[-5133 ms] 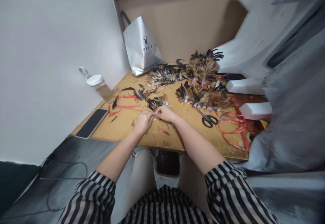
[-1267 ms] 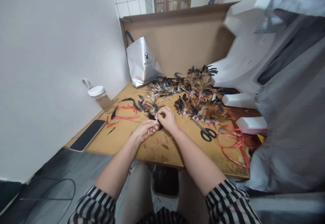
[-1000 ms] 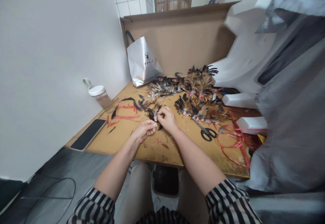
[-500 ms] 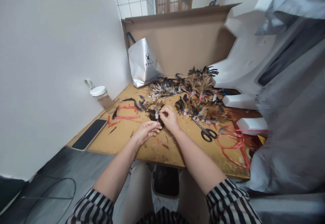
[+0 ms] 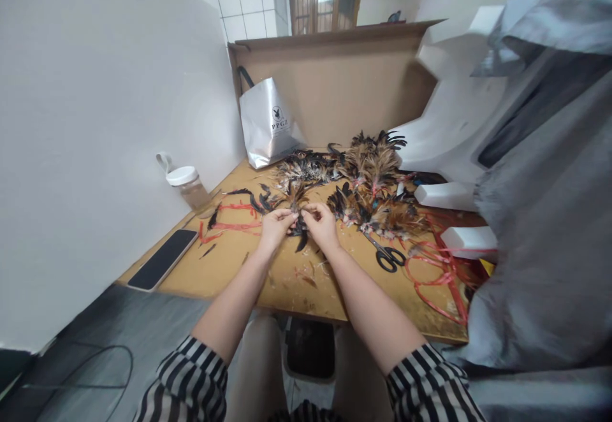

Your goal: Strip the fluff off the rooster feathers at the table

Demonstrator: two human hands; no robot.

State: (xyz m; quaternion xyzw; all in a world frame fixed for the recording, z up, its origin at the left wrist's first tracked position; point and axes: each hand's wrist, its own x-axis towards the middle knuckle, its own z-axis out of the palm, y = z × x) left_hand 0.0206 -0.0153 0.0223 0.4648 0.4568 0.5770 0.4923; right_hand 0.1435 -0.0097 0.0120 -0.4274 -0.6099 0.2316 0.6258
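I see the left hand (image 5: pixel 274 231) and the right hand (image 5: pixel 324 225), fingers pinched on a small feather bunch (image 5: pixel 295 197), midway between front and back edges of the table (image 5: pixel 296 294). Black-handled scissors (image 5: pixel 389 255) lie toward its right front corner.

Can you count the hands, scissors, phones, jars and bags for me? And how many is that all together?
Hands: 2, the left hand and the right hand
Scissors: 1 pair
Phone: 1
Jar: 1
Bag: 1
Total: 6

The feathers are too many and too tangled to count.
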